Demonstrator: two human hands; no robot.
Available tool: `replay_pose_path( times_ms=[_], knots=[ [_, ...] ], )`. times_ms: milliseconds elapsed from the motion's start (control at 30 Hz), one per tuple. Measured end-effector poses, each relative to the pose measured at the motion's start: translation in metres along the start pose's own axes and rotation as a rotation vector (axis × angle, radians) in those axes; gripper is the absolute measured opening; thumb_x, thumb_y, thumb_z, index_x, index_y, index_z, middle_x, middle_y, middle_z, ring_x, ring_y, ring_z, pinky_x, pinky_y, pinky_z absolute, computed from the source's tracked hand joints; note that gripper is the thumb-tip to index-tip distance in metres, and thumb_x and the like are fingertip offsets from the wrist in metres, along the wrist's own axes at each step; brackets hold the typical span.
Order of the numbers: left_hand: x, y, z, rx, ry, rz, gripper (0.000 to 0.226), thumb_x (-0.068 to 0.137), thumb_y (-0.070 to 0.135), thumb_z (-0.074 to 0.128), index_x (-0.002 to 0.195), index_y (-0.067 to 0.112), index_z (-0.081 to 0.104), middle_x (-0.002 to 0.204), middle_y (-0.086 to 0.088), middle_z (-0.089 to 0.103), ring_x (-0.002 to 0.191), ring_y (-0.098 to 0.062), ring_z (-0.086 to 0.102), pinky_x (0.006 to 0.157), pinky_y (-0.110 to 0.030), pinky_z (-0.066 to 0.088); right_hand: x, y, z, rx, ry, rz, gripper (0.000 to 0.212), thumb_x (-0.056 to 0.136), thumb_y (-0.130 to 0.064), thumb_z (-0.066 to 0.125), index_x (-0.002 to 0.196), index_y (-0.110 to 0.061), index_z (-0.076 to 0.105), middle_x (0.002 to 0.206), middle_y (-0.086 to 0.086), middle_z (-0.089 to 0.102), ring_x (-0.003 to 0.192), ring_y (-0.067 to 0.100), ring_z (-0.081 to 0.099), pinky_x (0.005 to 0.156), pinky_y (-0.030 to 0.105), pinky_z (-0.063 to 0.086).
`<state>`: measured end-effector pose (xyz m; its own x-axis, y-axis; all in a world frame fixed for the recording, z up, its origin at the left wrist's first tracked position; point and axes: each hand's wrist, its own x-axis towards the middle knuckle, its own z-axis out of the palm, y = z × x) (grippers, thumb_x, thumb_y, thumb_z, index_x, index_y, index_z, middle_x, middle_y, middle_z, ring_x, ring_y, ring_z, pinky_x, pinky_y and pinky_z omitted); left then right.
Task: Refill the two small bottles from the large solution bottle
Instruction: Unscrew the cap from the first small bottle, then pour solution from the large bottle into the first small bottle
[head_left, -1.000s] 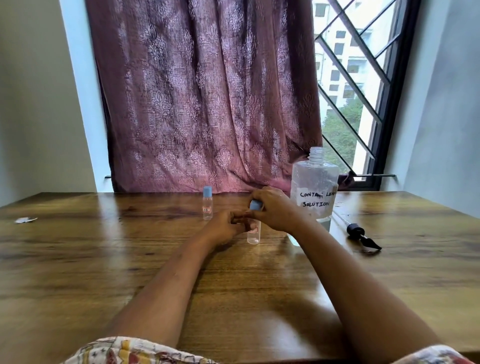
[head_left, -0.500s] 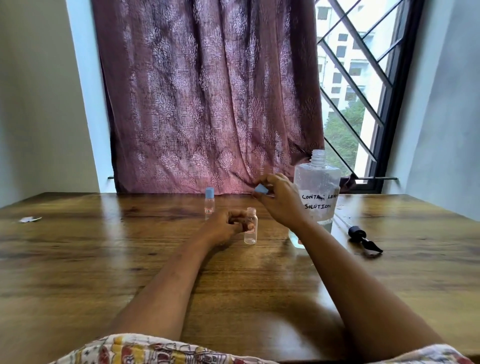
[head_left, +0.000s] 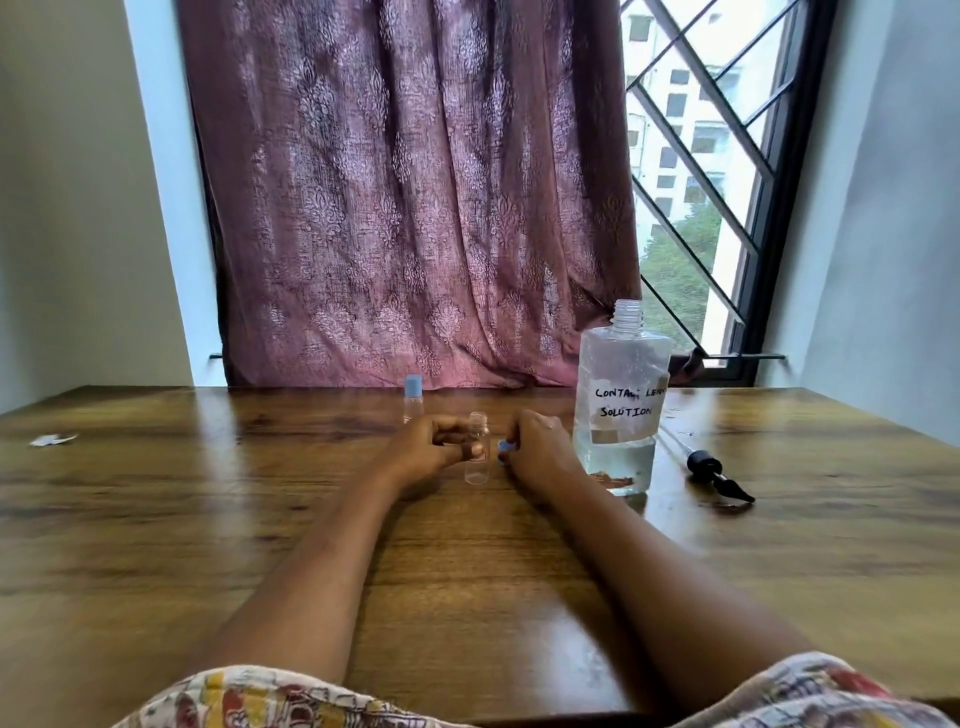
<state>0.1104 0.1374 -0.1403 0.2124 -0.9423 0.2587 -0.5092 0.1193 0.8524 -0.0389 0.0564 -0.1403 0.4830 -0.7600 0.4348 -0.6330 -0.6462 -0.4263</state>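
While our left hand (head_left: 431, 449) curls its fingers and thumb around the small open bottle (head_left: 477, 467), the bottle stands upright on the wooden table (head_left: 260, 519), right between our two hands. Its mouth is open at the top. We cannot tell if there is anything inside it.

Our right hand (head_left: 537, 449) is just beside the bottle, low on the table. Its fingers are curled and pinch a little blue cap (head_left: 505, 447).

We see the other small bottle (head_left: 413, 400) standing behind our left hand, with a blue lid on top.

We see the big bottle (head_left: 621, 405) standing just to the right of our right hand. Its neck is open, and it has clear water-like stuff in the low part. Its white label says "SOLUTION".

To the right of it, a black pump (head_left: 706, 465) with a long thin tube lies flat on the table. Far to the left lies a small white scrap (head_left: 52, 440). A purple curtain (head_left: 405, 208) hangs behind the table, next to a window (head_left: 696, 156).
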Motion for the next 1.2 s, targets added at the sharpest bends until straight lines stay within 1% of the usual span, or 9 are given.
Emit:
replay_pose_path(
  times_ms=[200,333,467,600,733,833,933,1067,1200],
  knots=[
    [-0.003,0.003,0.005,-0.024,-0.007,-0.006,0.033,0.079,0.012,0.072,0.111,0.017,0.064,0.097,0.006,0.068,0.091,-0.001,0.062,0.083,-0.015,0.045,0.000,0.003,0.005,0.017,0.005,0.039,0.016,0.081,-0.009,0.057,0.097,-0.006,0.052,0.103,0.018,0.062,0.093,0.031,0.056,0.068,0.030,0.038],
    [-0.003,0.004,0.007,-0.032,0.008,-0.013,0.027,0.078,0.014,0.074,0.097,0.029,0.063,0.096,0.008,0.069,0.095,-0.004,0.063,0.090,-0.022,0.046,-0.003,-0.002,-0.009,-0.045,0.030,0.021,0.028,0.080,0.004,0.051,0.106,-0.005,0.050,0.102,0.019,0.061,0.093,0.033,0.058,0.068,0.033,0.042],
    [-0.002,0.001,0.008,-0.028,0.035,-0.014,0.028,0.074,0.023,0.078,0.098,0.033,0.065,0.098,0.007,0.074,0.100,-0.008,0.066,0.099,-0.034,0.047,0.001,-0.023,-0.044,0.126,0.298,-0.176,0.018,0.081,0.004,0.048,0.092,-0.007,0.057,0.081,0.013,0.065,0.072,0.029,0.062,0.062,0.031,0.049],
    [-0.002,0.006,0.015,-0.016,0.028,0.020,0.029,0.076,0.020,0.076,0.099,0.033,0.064,0.098,0.008,0.072,0.094,-0.001,0.066,0.090,-0.024,0.048,-0.013,-0.034,-0.085,0.188,0.628,-0.428,0.010,0.087,-0.009,0.052,0.093,-0.013,0.058,0.081,0.005,0.066,0.069,0.017,0.061,0.059,0.029,0.052],
    [-0.004,0.011,0.027,-0.014,-0.006,0.086,0.028,0.080,0.010,0.072,0.099,0.028,0.064,0.095,0.006,0.071,0.082,0.005,0.066,0.075,-0.014,0.048,-0.026,-0.012,-0.103,0.144,1.020,-0.117,0.028,0.079,-0.021,0.062,0.107,-0.017,0.058,0.102,0.003,0.061,0.098,0.020,0.051,0.081,0.033,0.039],
    [-0.005,0.012,0.029,0.010,0.010,0.095,0.028,0.078,0.021,0.075,0.098,0.036,0.063,0.100,0.005,0.071,0.094,-0.005,0.066,0.086,-0.023,0.052,-0.023,0.012,-0.102,0.239,0.777,0.184,0.070,0.071,-0.055,0.069,0.127,-0.024,0.041,0.131,0.008,0.045,0.121,0.035,0.040,0.094,0.049,0.036],
    [-0.008,0.013,0.030,0.066,0.025,0.104,0.028,0.079,0.024,0.073,0.104,0.033,0.063,0.100,0.008,0.070,0.094,-0.004,0.065,0.084,-0.021,0.051,-0.024,0.021,-0.097,0.365,0.489,0.245,0.097,0.055,-0.072,0.067,0.132,-0.037,0.022,0.142,0.012,0.034,0.125,0.037,0.039,0.095,0.053,0.039],
    [-0.015,0.017,0.033,0.092,0.068,0.111,0.026,0.080,0.024,0.072,0.105,0.031,0.064,0.098,0.009,0.070,0.091,-0.004,0.065,0.084,-0.026,0.053,-0.024,0.019,-0.092,0.344,0.483,0.196,0.089,0.060,-0.054,0.077,0.129,-0.032,0.025,0.130,0.015,0.046,0.108,0.034,0.053,0.078,0.039,0.043],
    [-0.018,0.022,0.034,0.119,0.090,0.118,0.027,0.080,0.026,0.072,0.106,0.029,0.063,0.098,0.008,0.070,0.091,-0.006,0.066,0.086,-0.029,0.053,-0.023,0.014,-0.089,0.260,0.564,0.119,0.080,0.059,-0.037,0.078,0.124,-0.028,0.032,0.123,0.011,0.049,0.100,0.033,0.054,0.074,0.036,0.044]
  ],
)
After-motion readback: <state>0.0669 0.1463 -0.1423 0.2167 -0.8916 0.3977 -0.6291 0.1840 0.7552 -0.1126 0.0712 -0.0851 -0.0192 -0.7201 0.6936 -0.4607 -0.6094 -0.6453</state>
